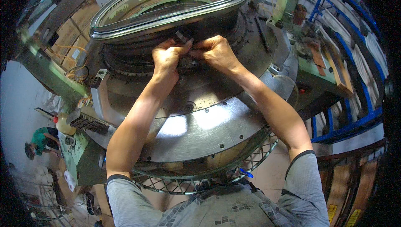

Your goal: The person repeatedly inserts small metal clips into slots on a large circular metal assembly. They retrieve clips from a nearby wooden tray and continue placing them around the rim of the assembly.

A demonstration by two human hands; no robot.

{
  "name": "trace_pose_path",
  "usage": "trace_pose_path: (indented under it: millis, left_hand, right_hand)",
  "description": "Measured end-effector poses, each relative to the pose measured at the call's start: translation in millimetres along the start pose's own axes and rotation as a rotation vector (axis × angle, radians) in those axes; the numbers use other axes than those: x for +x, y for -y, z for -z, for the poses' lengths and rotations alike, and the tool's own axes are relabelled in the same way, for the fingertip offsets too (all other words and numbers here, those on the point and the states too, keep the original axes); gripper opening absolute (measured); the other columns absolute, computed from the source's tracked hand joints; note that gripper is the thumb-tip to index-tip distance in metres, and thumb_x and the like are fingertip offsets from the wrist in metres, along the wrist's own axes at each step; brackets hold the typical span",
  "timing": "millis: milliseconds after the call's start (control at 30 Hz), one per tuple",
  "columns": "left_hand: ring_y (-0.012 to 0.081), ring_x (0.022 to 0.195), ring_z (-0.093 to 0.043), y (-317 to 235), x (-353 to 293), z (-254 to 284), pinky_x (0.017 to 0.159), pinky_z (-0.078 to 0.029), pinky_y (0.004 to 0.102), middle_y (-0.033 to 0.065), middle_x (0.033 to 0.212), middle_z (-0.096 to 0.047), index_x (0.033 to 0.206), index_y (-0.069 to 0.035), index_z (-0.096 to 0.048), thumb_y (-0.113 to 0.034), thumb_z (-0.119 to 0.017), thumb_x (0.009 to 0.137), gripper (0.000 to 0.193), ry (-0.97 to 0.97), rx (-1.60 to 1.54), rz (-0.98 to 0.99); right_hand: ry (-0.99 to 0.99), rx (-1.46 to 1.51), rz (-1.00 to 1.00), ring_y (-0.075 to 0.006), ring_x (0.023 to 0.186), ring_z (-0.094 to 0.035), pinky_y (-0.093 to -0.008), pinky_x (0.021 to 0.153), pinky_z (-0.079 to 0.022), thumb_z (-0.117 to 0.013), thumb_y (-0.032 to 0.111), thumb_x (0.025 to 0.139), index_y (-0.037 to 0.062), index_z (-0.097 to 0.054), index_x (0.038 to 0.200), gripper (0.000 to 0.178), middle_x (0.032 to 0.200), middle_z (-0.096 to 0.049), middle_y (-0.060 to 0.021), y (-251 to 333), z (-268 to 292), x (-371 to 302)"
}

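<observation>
While both hands (190, 53) pinch a small dark part (182, 36) | fingertips hidden | grip unclear

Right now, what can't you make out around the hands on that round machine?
Head view only:
- Small dark part at the fingertips: too small to identify.
- What the left hand and right hand grip: hidden by the fingers.
- Machine's dark cylinder under the ring: in shadow, detail lost.
- Person on the floor: tiny, warped near the fisheye rim.
</observation>
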State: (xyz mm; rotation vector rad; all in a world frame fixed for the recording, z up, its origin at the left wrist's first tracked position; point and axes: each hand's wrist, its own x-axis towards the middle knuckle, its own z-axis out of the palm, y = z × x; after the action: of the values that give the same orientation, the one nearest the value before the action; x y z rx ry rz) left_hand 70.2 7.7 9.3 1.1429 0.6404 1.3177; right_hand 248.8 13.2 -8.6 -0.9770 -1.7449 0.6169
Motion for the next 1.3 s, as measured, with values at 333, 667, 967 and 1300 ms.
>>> trace_pose_path:
  millis: [333,667,967,1300]
  left_hand:
    - [0.0269,0.099,-0.069,-0.2,9.5,10.7,0.097,-0.054,0.0416,0.0143,0.102,-0.073,0.107,0.001,-0.070,-0.008,-0.069,0.088,0.021,-0.010,0.083,0.266]
    - [0.0157,0.081,-0.071,-14.4,-13.0,-13.5,0.077,-0.059,0.0283,0.0076,0.091,-0.075,0.094,0.001,-0.074,0.007,-0.077,0.082,0.014,0.131,0.132,-0.298]
    - [0.0308,0.081,-0.072,-2.2,-9.6,2.4,0.069,-0.059,0.0390,0.0126,0.110,-0.072,0.088,-0.006,-0.068,0.005,-0.063,0.071,0.021,0.067,1.536,-0.924]
    - [0.0340,0.087,-0.073,3.8,-6.9,6.4,0.073,-0.061,0.0407,0.0180,0.133,-0.063,0.086,-0.004,-0.066,0.007,-0.065,0.067,0.021,0.070,1.544,-0.882]
  right_hand:
    - [0.199,0.324,-0.326,-0.0140,0.067,-0.066,-0.0311,0.064,-0.055,-0.069,0.007,0.085,0.0021,-0.079,0.095,0.016,0.085,-0.075,-0.0047,-15.1,13.0,-8.1]
    - [-0.136,-0.129,0.059,-0.0066,0.065,-0.058,-0.0273,0.056,-0.047,-0.070,0.013,0.093,-0.0021,-0.075,0.097,0.016,0.073,-0.071,-0.0055,-19.6,1.7,-14.1]
    - [-0.160,-0.151,0.086,-0.0085,0.068,-0.063,-0.0297,0.061,-0.051,-0.070,0.009,0.090,-0.0016,-0.076,0.097,0.014,0.078,-0.075,-0.0131,-17.6,-1.5,-13.2]
    - [-0.172,-0.199,0.078,-0.0099,0.069,-0.065,-0.0308,0.062,-0.052,-0.074,0.014,0.090,-0.0011,-0.076,0.096,0.016,0.079,-0.075,-0.0154,-17.9,-1.5,-12.4]
